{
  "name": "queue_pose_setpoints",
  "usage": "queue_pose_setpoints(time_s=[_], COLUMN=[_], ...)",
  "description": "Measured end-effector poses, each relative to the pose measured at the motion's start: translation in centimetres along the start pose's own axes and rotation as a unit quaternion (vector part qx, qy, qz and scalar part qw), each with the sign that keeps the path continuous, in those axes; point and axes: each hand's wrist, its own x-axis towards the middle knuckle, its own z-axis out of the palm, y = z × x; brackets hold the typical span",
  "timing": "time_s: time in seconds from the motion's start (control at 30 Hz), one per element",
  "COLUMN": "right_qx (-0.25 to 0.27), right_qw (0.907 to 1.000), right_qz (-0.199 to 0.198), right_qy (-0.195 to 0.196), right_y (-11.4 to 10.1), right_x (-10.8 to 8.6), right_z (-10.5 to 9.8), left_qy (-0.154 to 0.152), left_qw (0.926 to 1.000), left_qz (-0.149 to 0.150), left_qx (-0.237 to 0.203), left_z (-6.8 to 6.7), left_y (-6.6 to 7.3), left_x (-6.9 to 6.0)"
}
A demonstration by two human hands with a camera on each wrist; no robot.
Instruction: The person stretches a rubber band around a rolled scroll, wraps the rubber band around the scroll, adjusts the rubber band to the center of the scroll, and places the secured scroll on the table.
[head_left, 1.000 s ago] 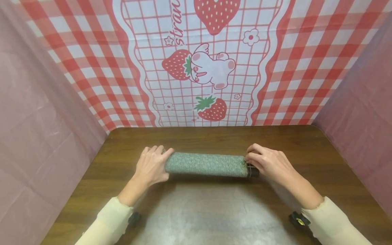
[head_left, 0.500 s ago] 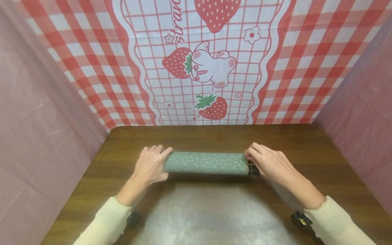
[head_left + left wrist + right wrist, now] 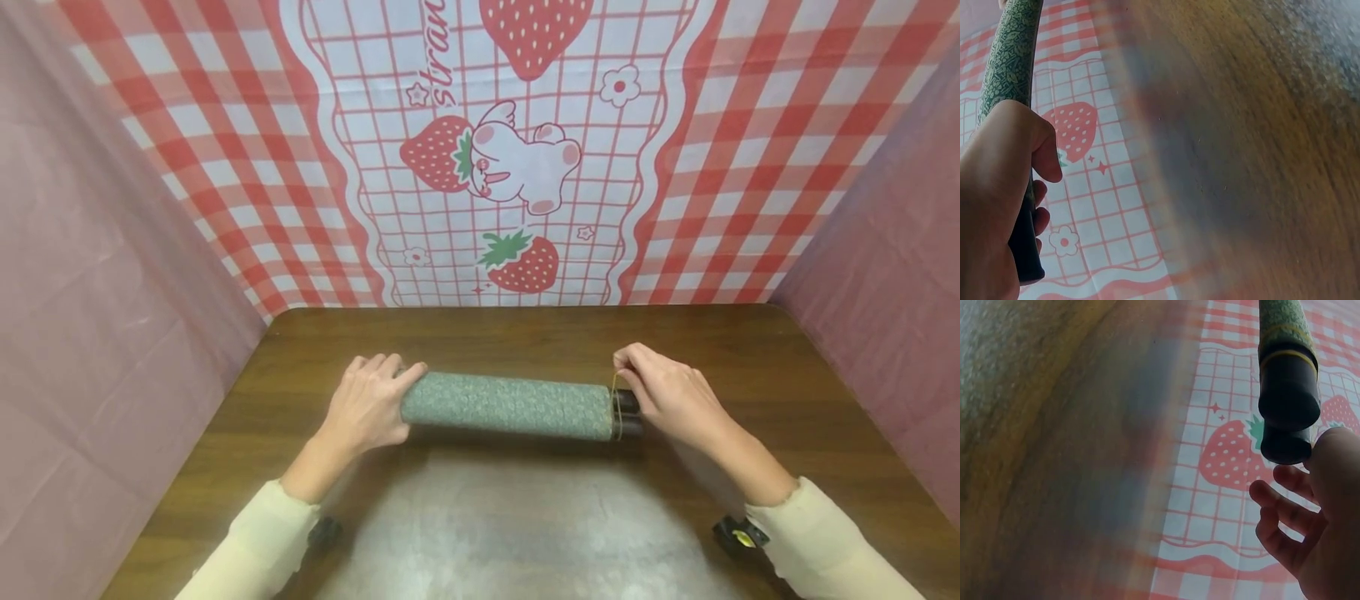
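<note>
A rolled-up scroll (image 3: 506,406) with green patterned cloth is held level above the table. My left hand (image 3: 367,406) grips its left end; in the left wrist view a dark roller end (image 3: 1024,244) comes out below the curled fingers. Two black roller knobs (image 3: 628,427) stick out at the right end. Around them runs a thin yellow band (image 3: 617,417), which my right hand (image 3: 671,390) pinches and pulls upward between thumb and fingertips. In the right wrist view the band (image 3: 1286,355) circles the nearer knob, while the pinching fingertips are hidden.
Below lies a brown wooden table (image 3: 247,450) with a bright sheen in its middle. A red-and-white strawberry-print cloth (image 3: 517,167) hangs behind the far edge. Pink drapes (image 3: 97,292) stand at both sides.
The right hand has drawn the yellow band up and away from the scroll's end, and both black knobs now show. The scroll's right end has dipped slightly. The left hand keeps its grip.
</note>
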Motion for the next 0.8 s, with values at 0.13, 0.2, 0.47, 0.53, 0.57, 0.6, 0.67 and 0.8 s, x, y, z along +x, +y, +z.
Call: queue_pose_setpoints(time_s=[0.13,0.2,0.47,0.53,0.57,0.6,0.67,0.8], right_qx=[0.009,0.013,0.021,0.019,0.018,0.018,0.018,0.02], right_qw=[0.9999,0.9997,0.9983,0.9982,0.9982,0.9981,0.998,0.9975], right_qz=[-0.004,-0.006,-0.008,-0.014,-0.017,-0.021,-0.027,-0.035], right_qy=[-0.01,-0.019,-0.054,-0.054,-0.054,-0.054,-0.054,-0.057], right_y=[-0.1,-0.1,-0.4,-0.5,-0.6,-0.7,-0.9,-1.3], right_x=[0.0,0.0,0.0,0.0,0.0,0.1,0.2,0.3], right_z=[0.3,0.4,0.7,0.8,0.8,0.8,0.9,0.9], left_qy=[0.007,0.014,0.034,0.034,0.034,0.034,0.033,0.035], left_qw=[0.9998,0.9995,0.9983,0.9982,0.9982,0.9982,0.998,0.9975], left_qz=[0.02,0.027,0.047,0.049,0.049,0.05,0.053,0.06], left_qx=[-0.003,-0.004,-0.002,-0.002,-0.001,0.0,0.003,0.009], left_z=[0.1,0.1,0.2,0.2,0.2,0.2,0.2,0.4], left_y=[-0.1,-0.1,0.1,0.2,0.2,0.3,0.3,0.5], left_x=[-0.1,0.0,0.1,0.1,0.2,0.2,0.2,0.4])
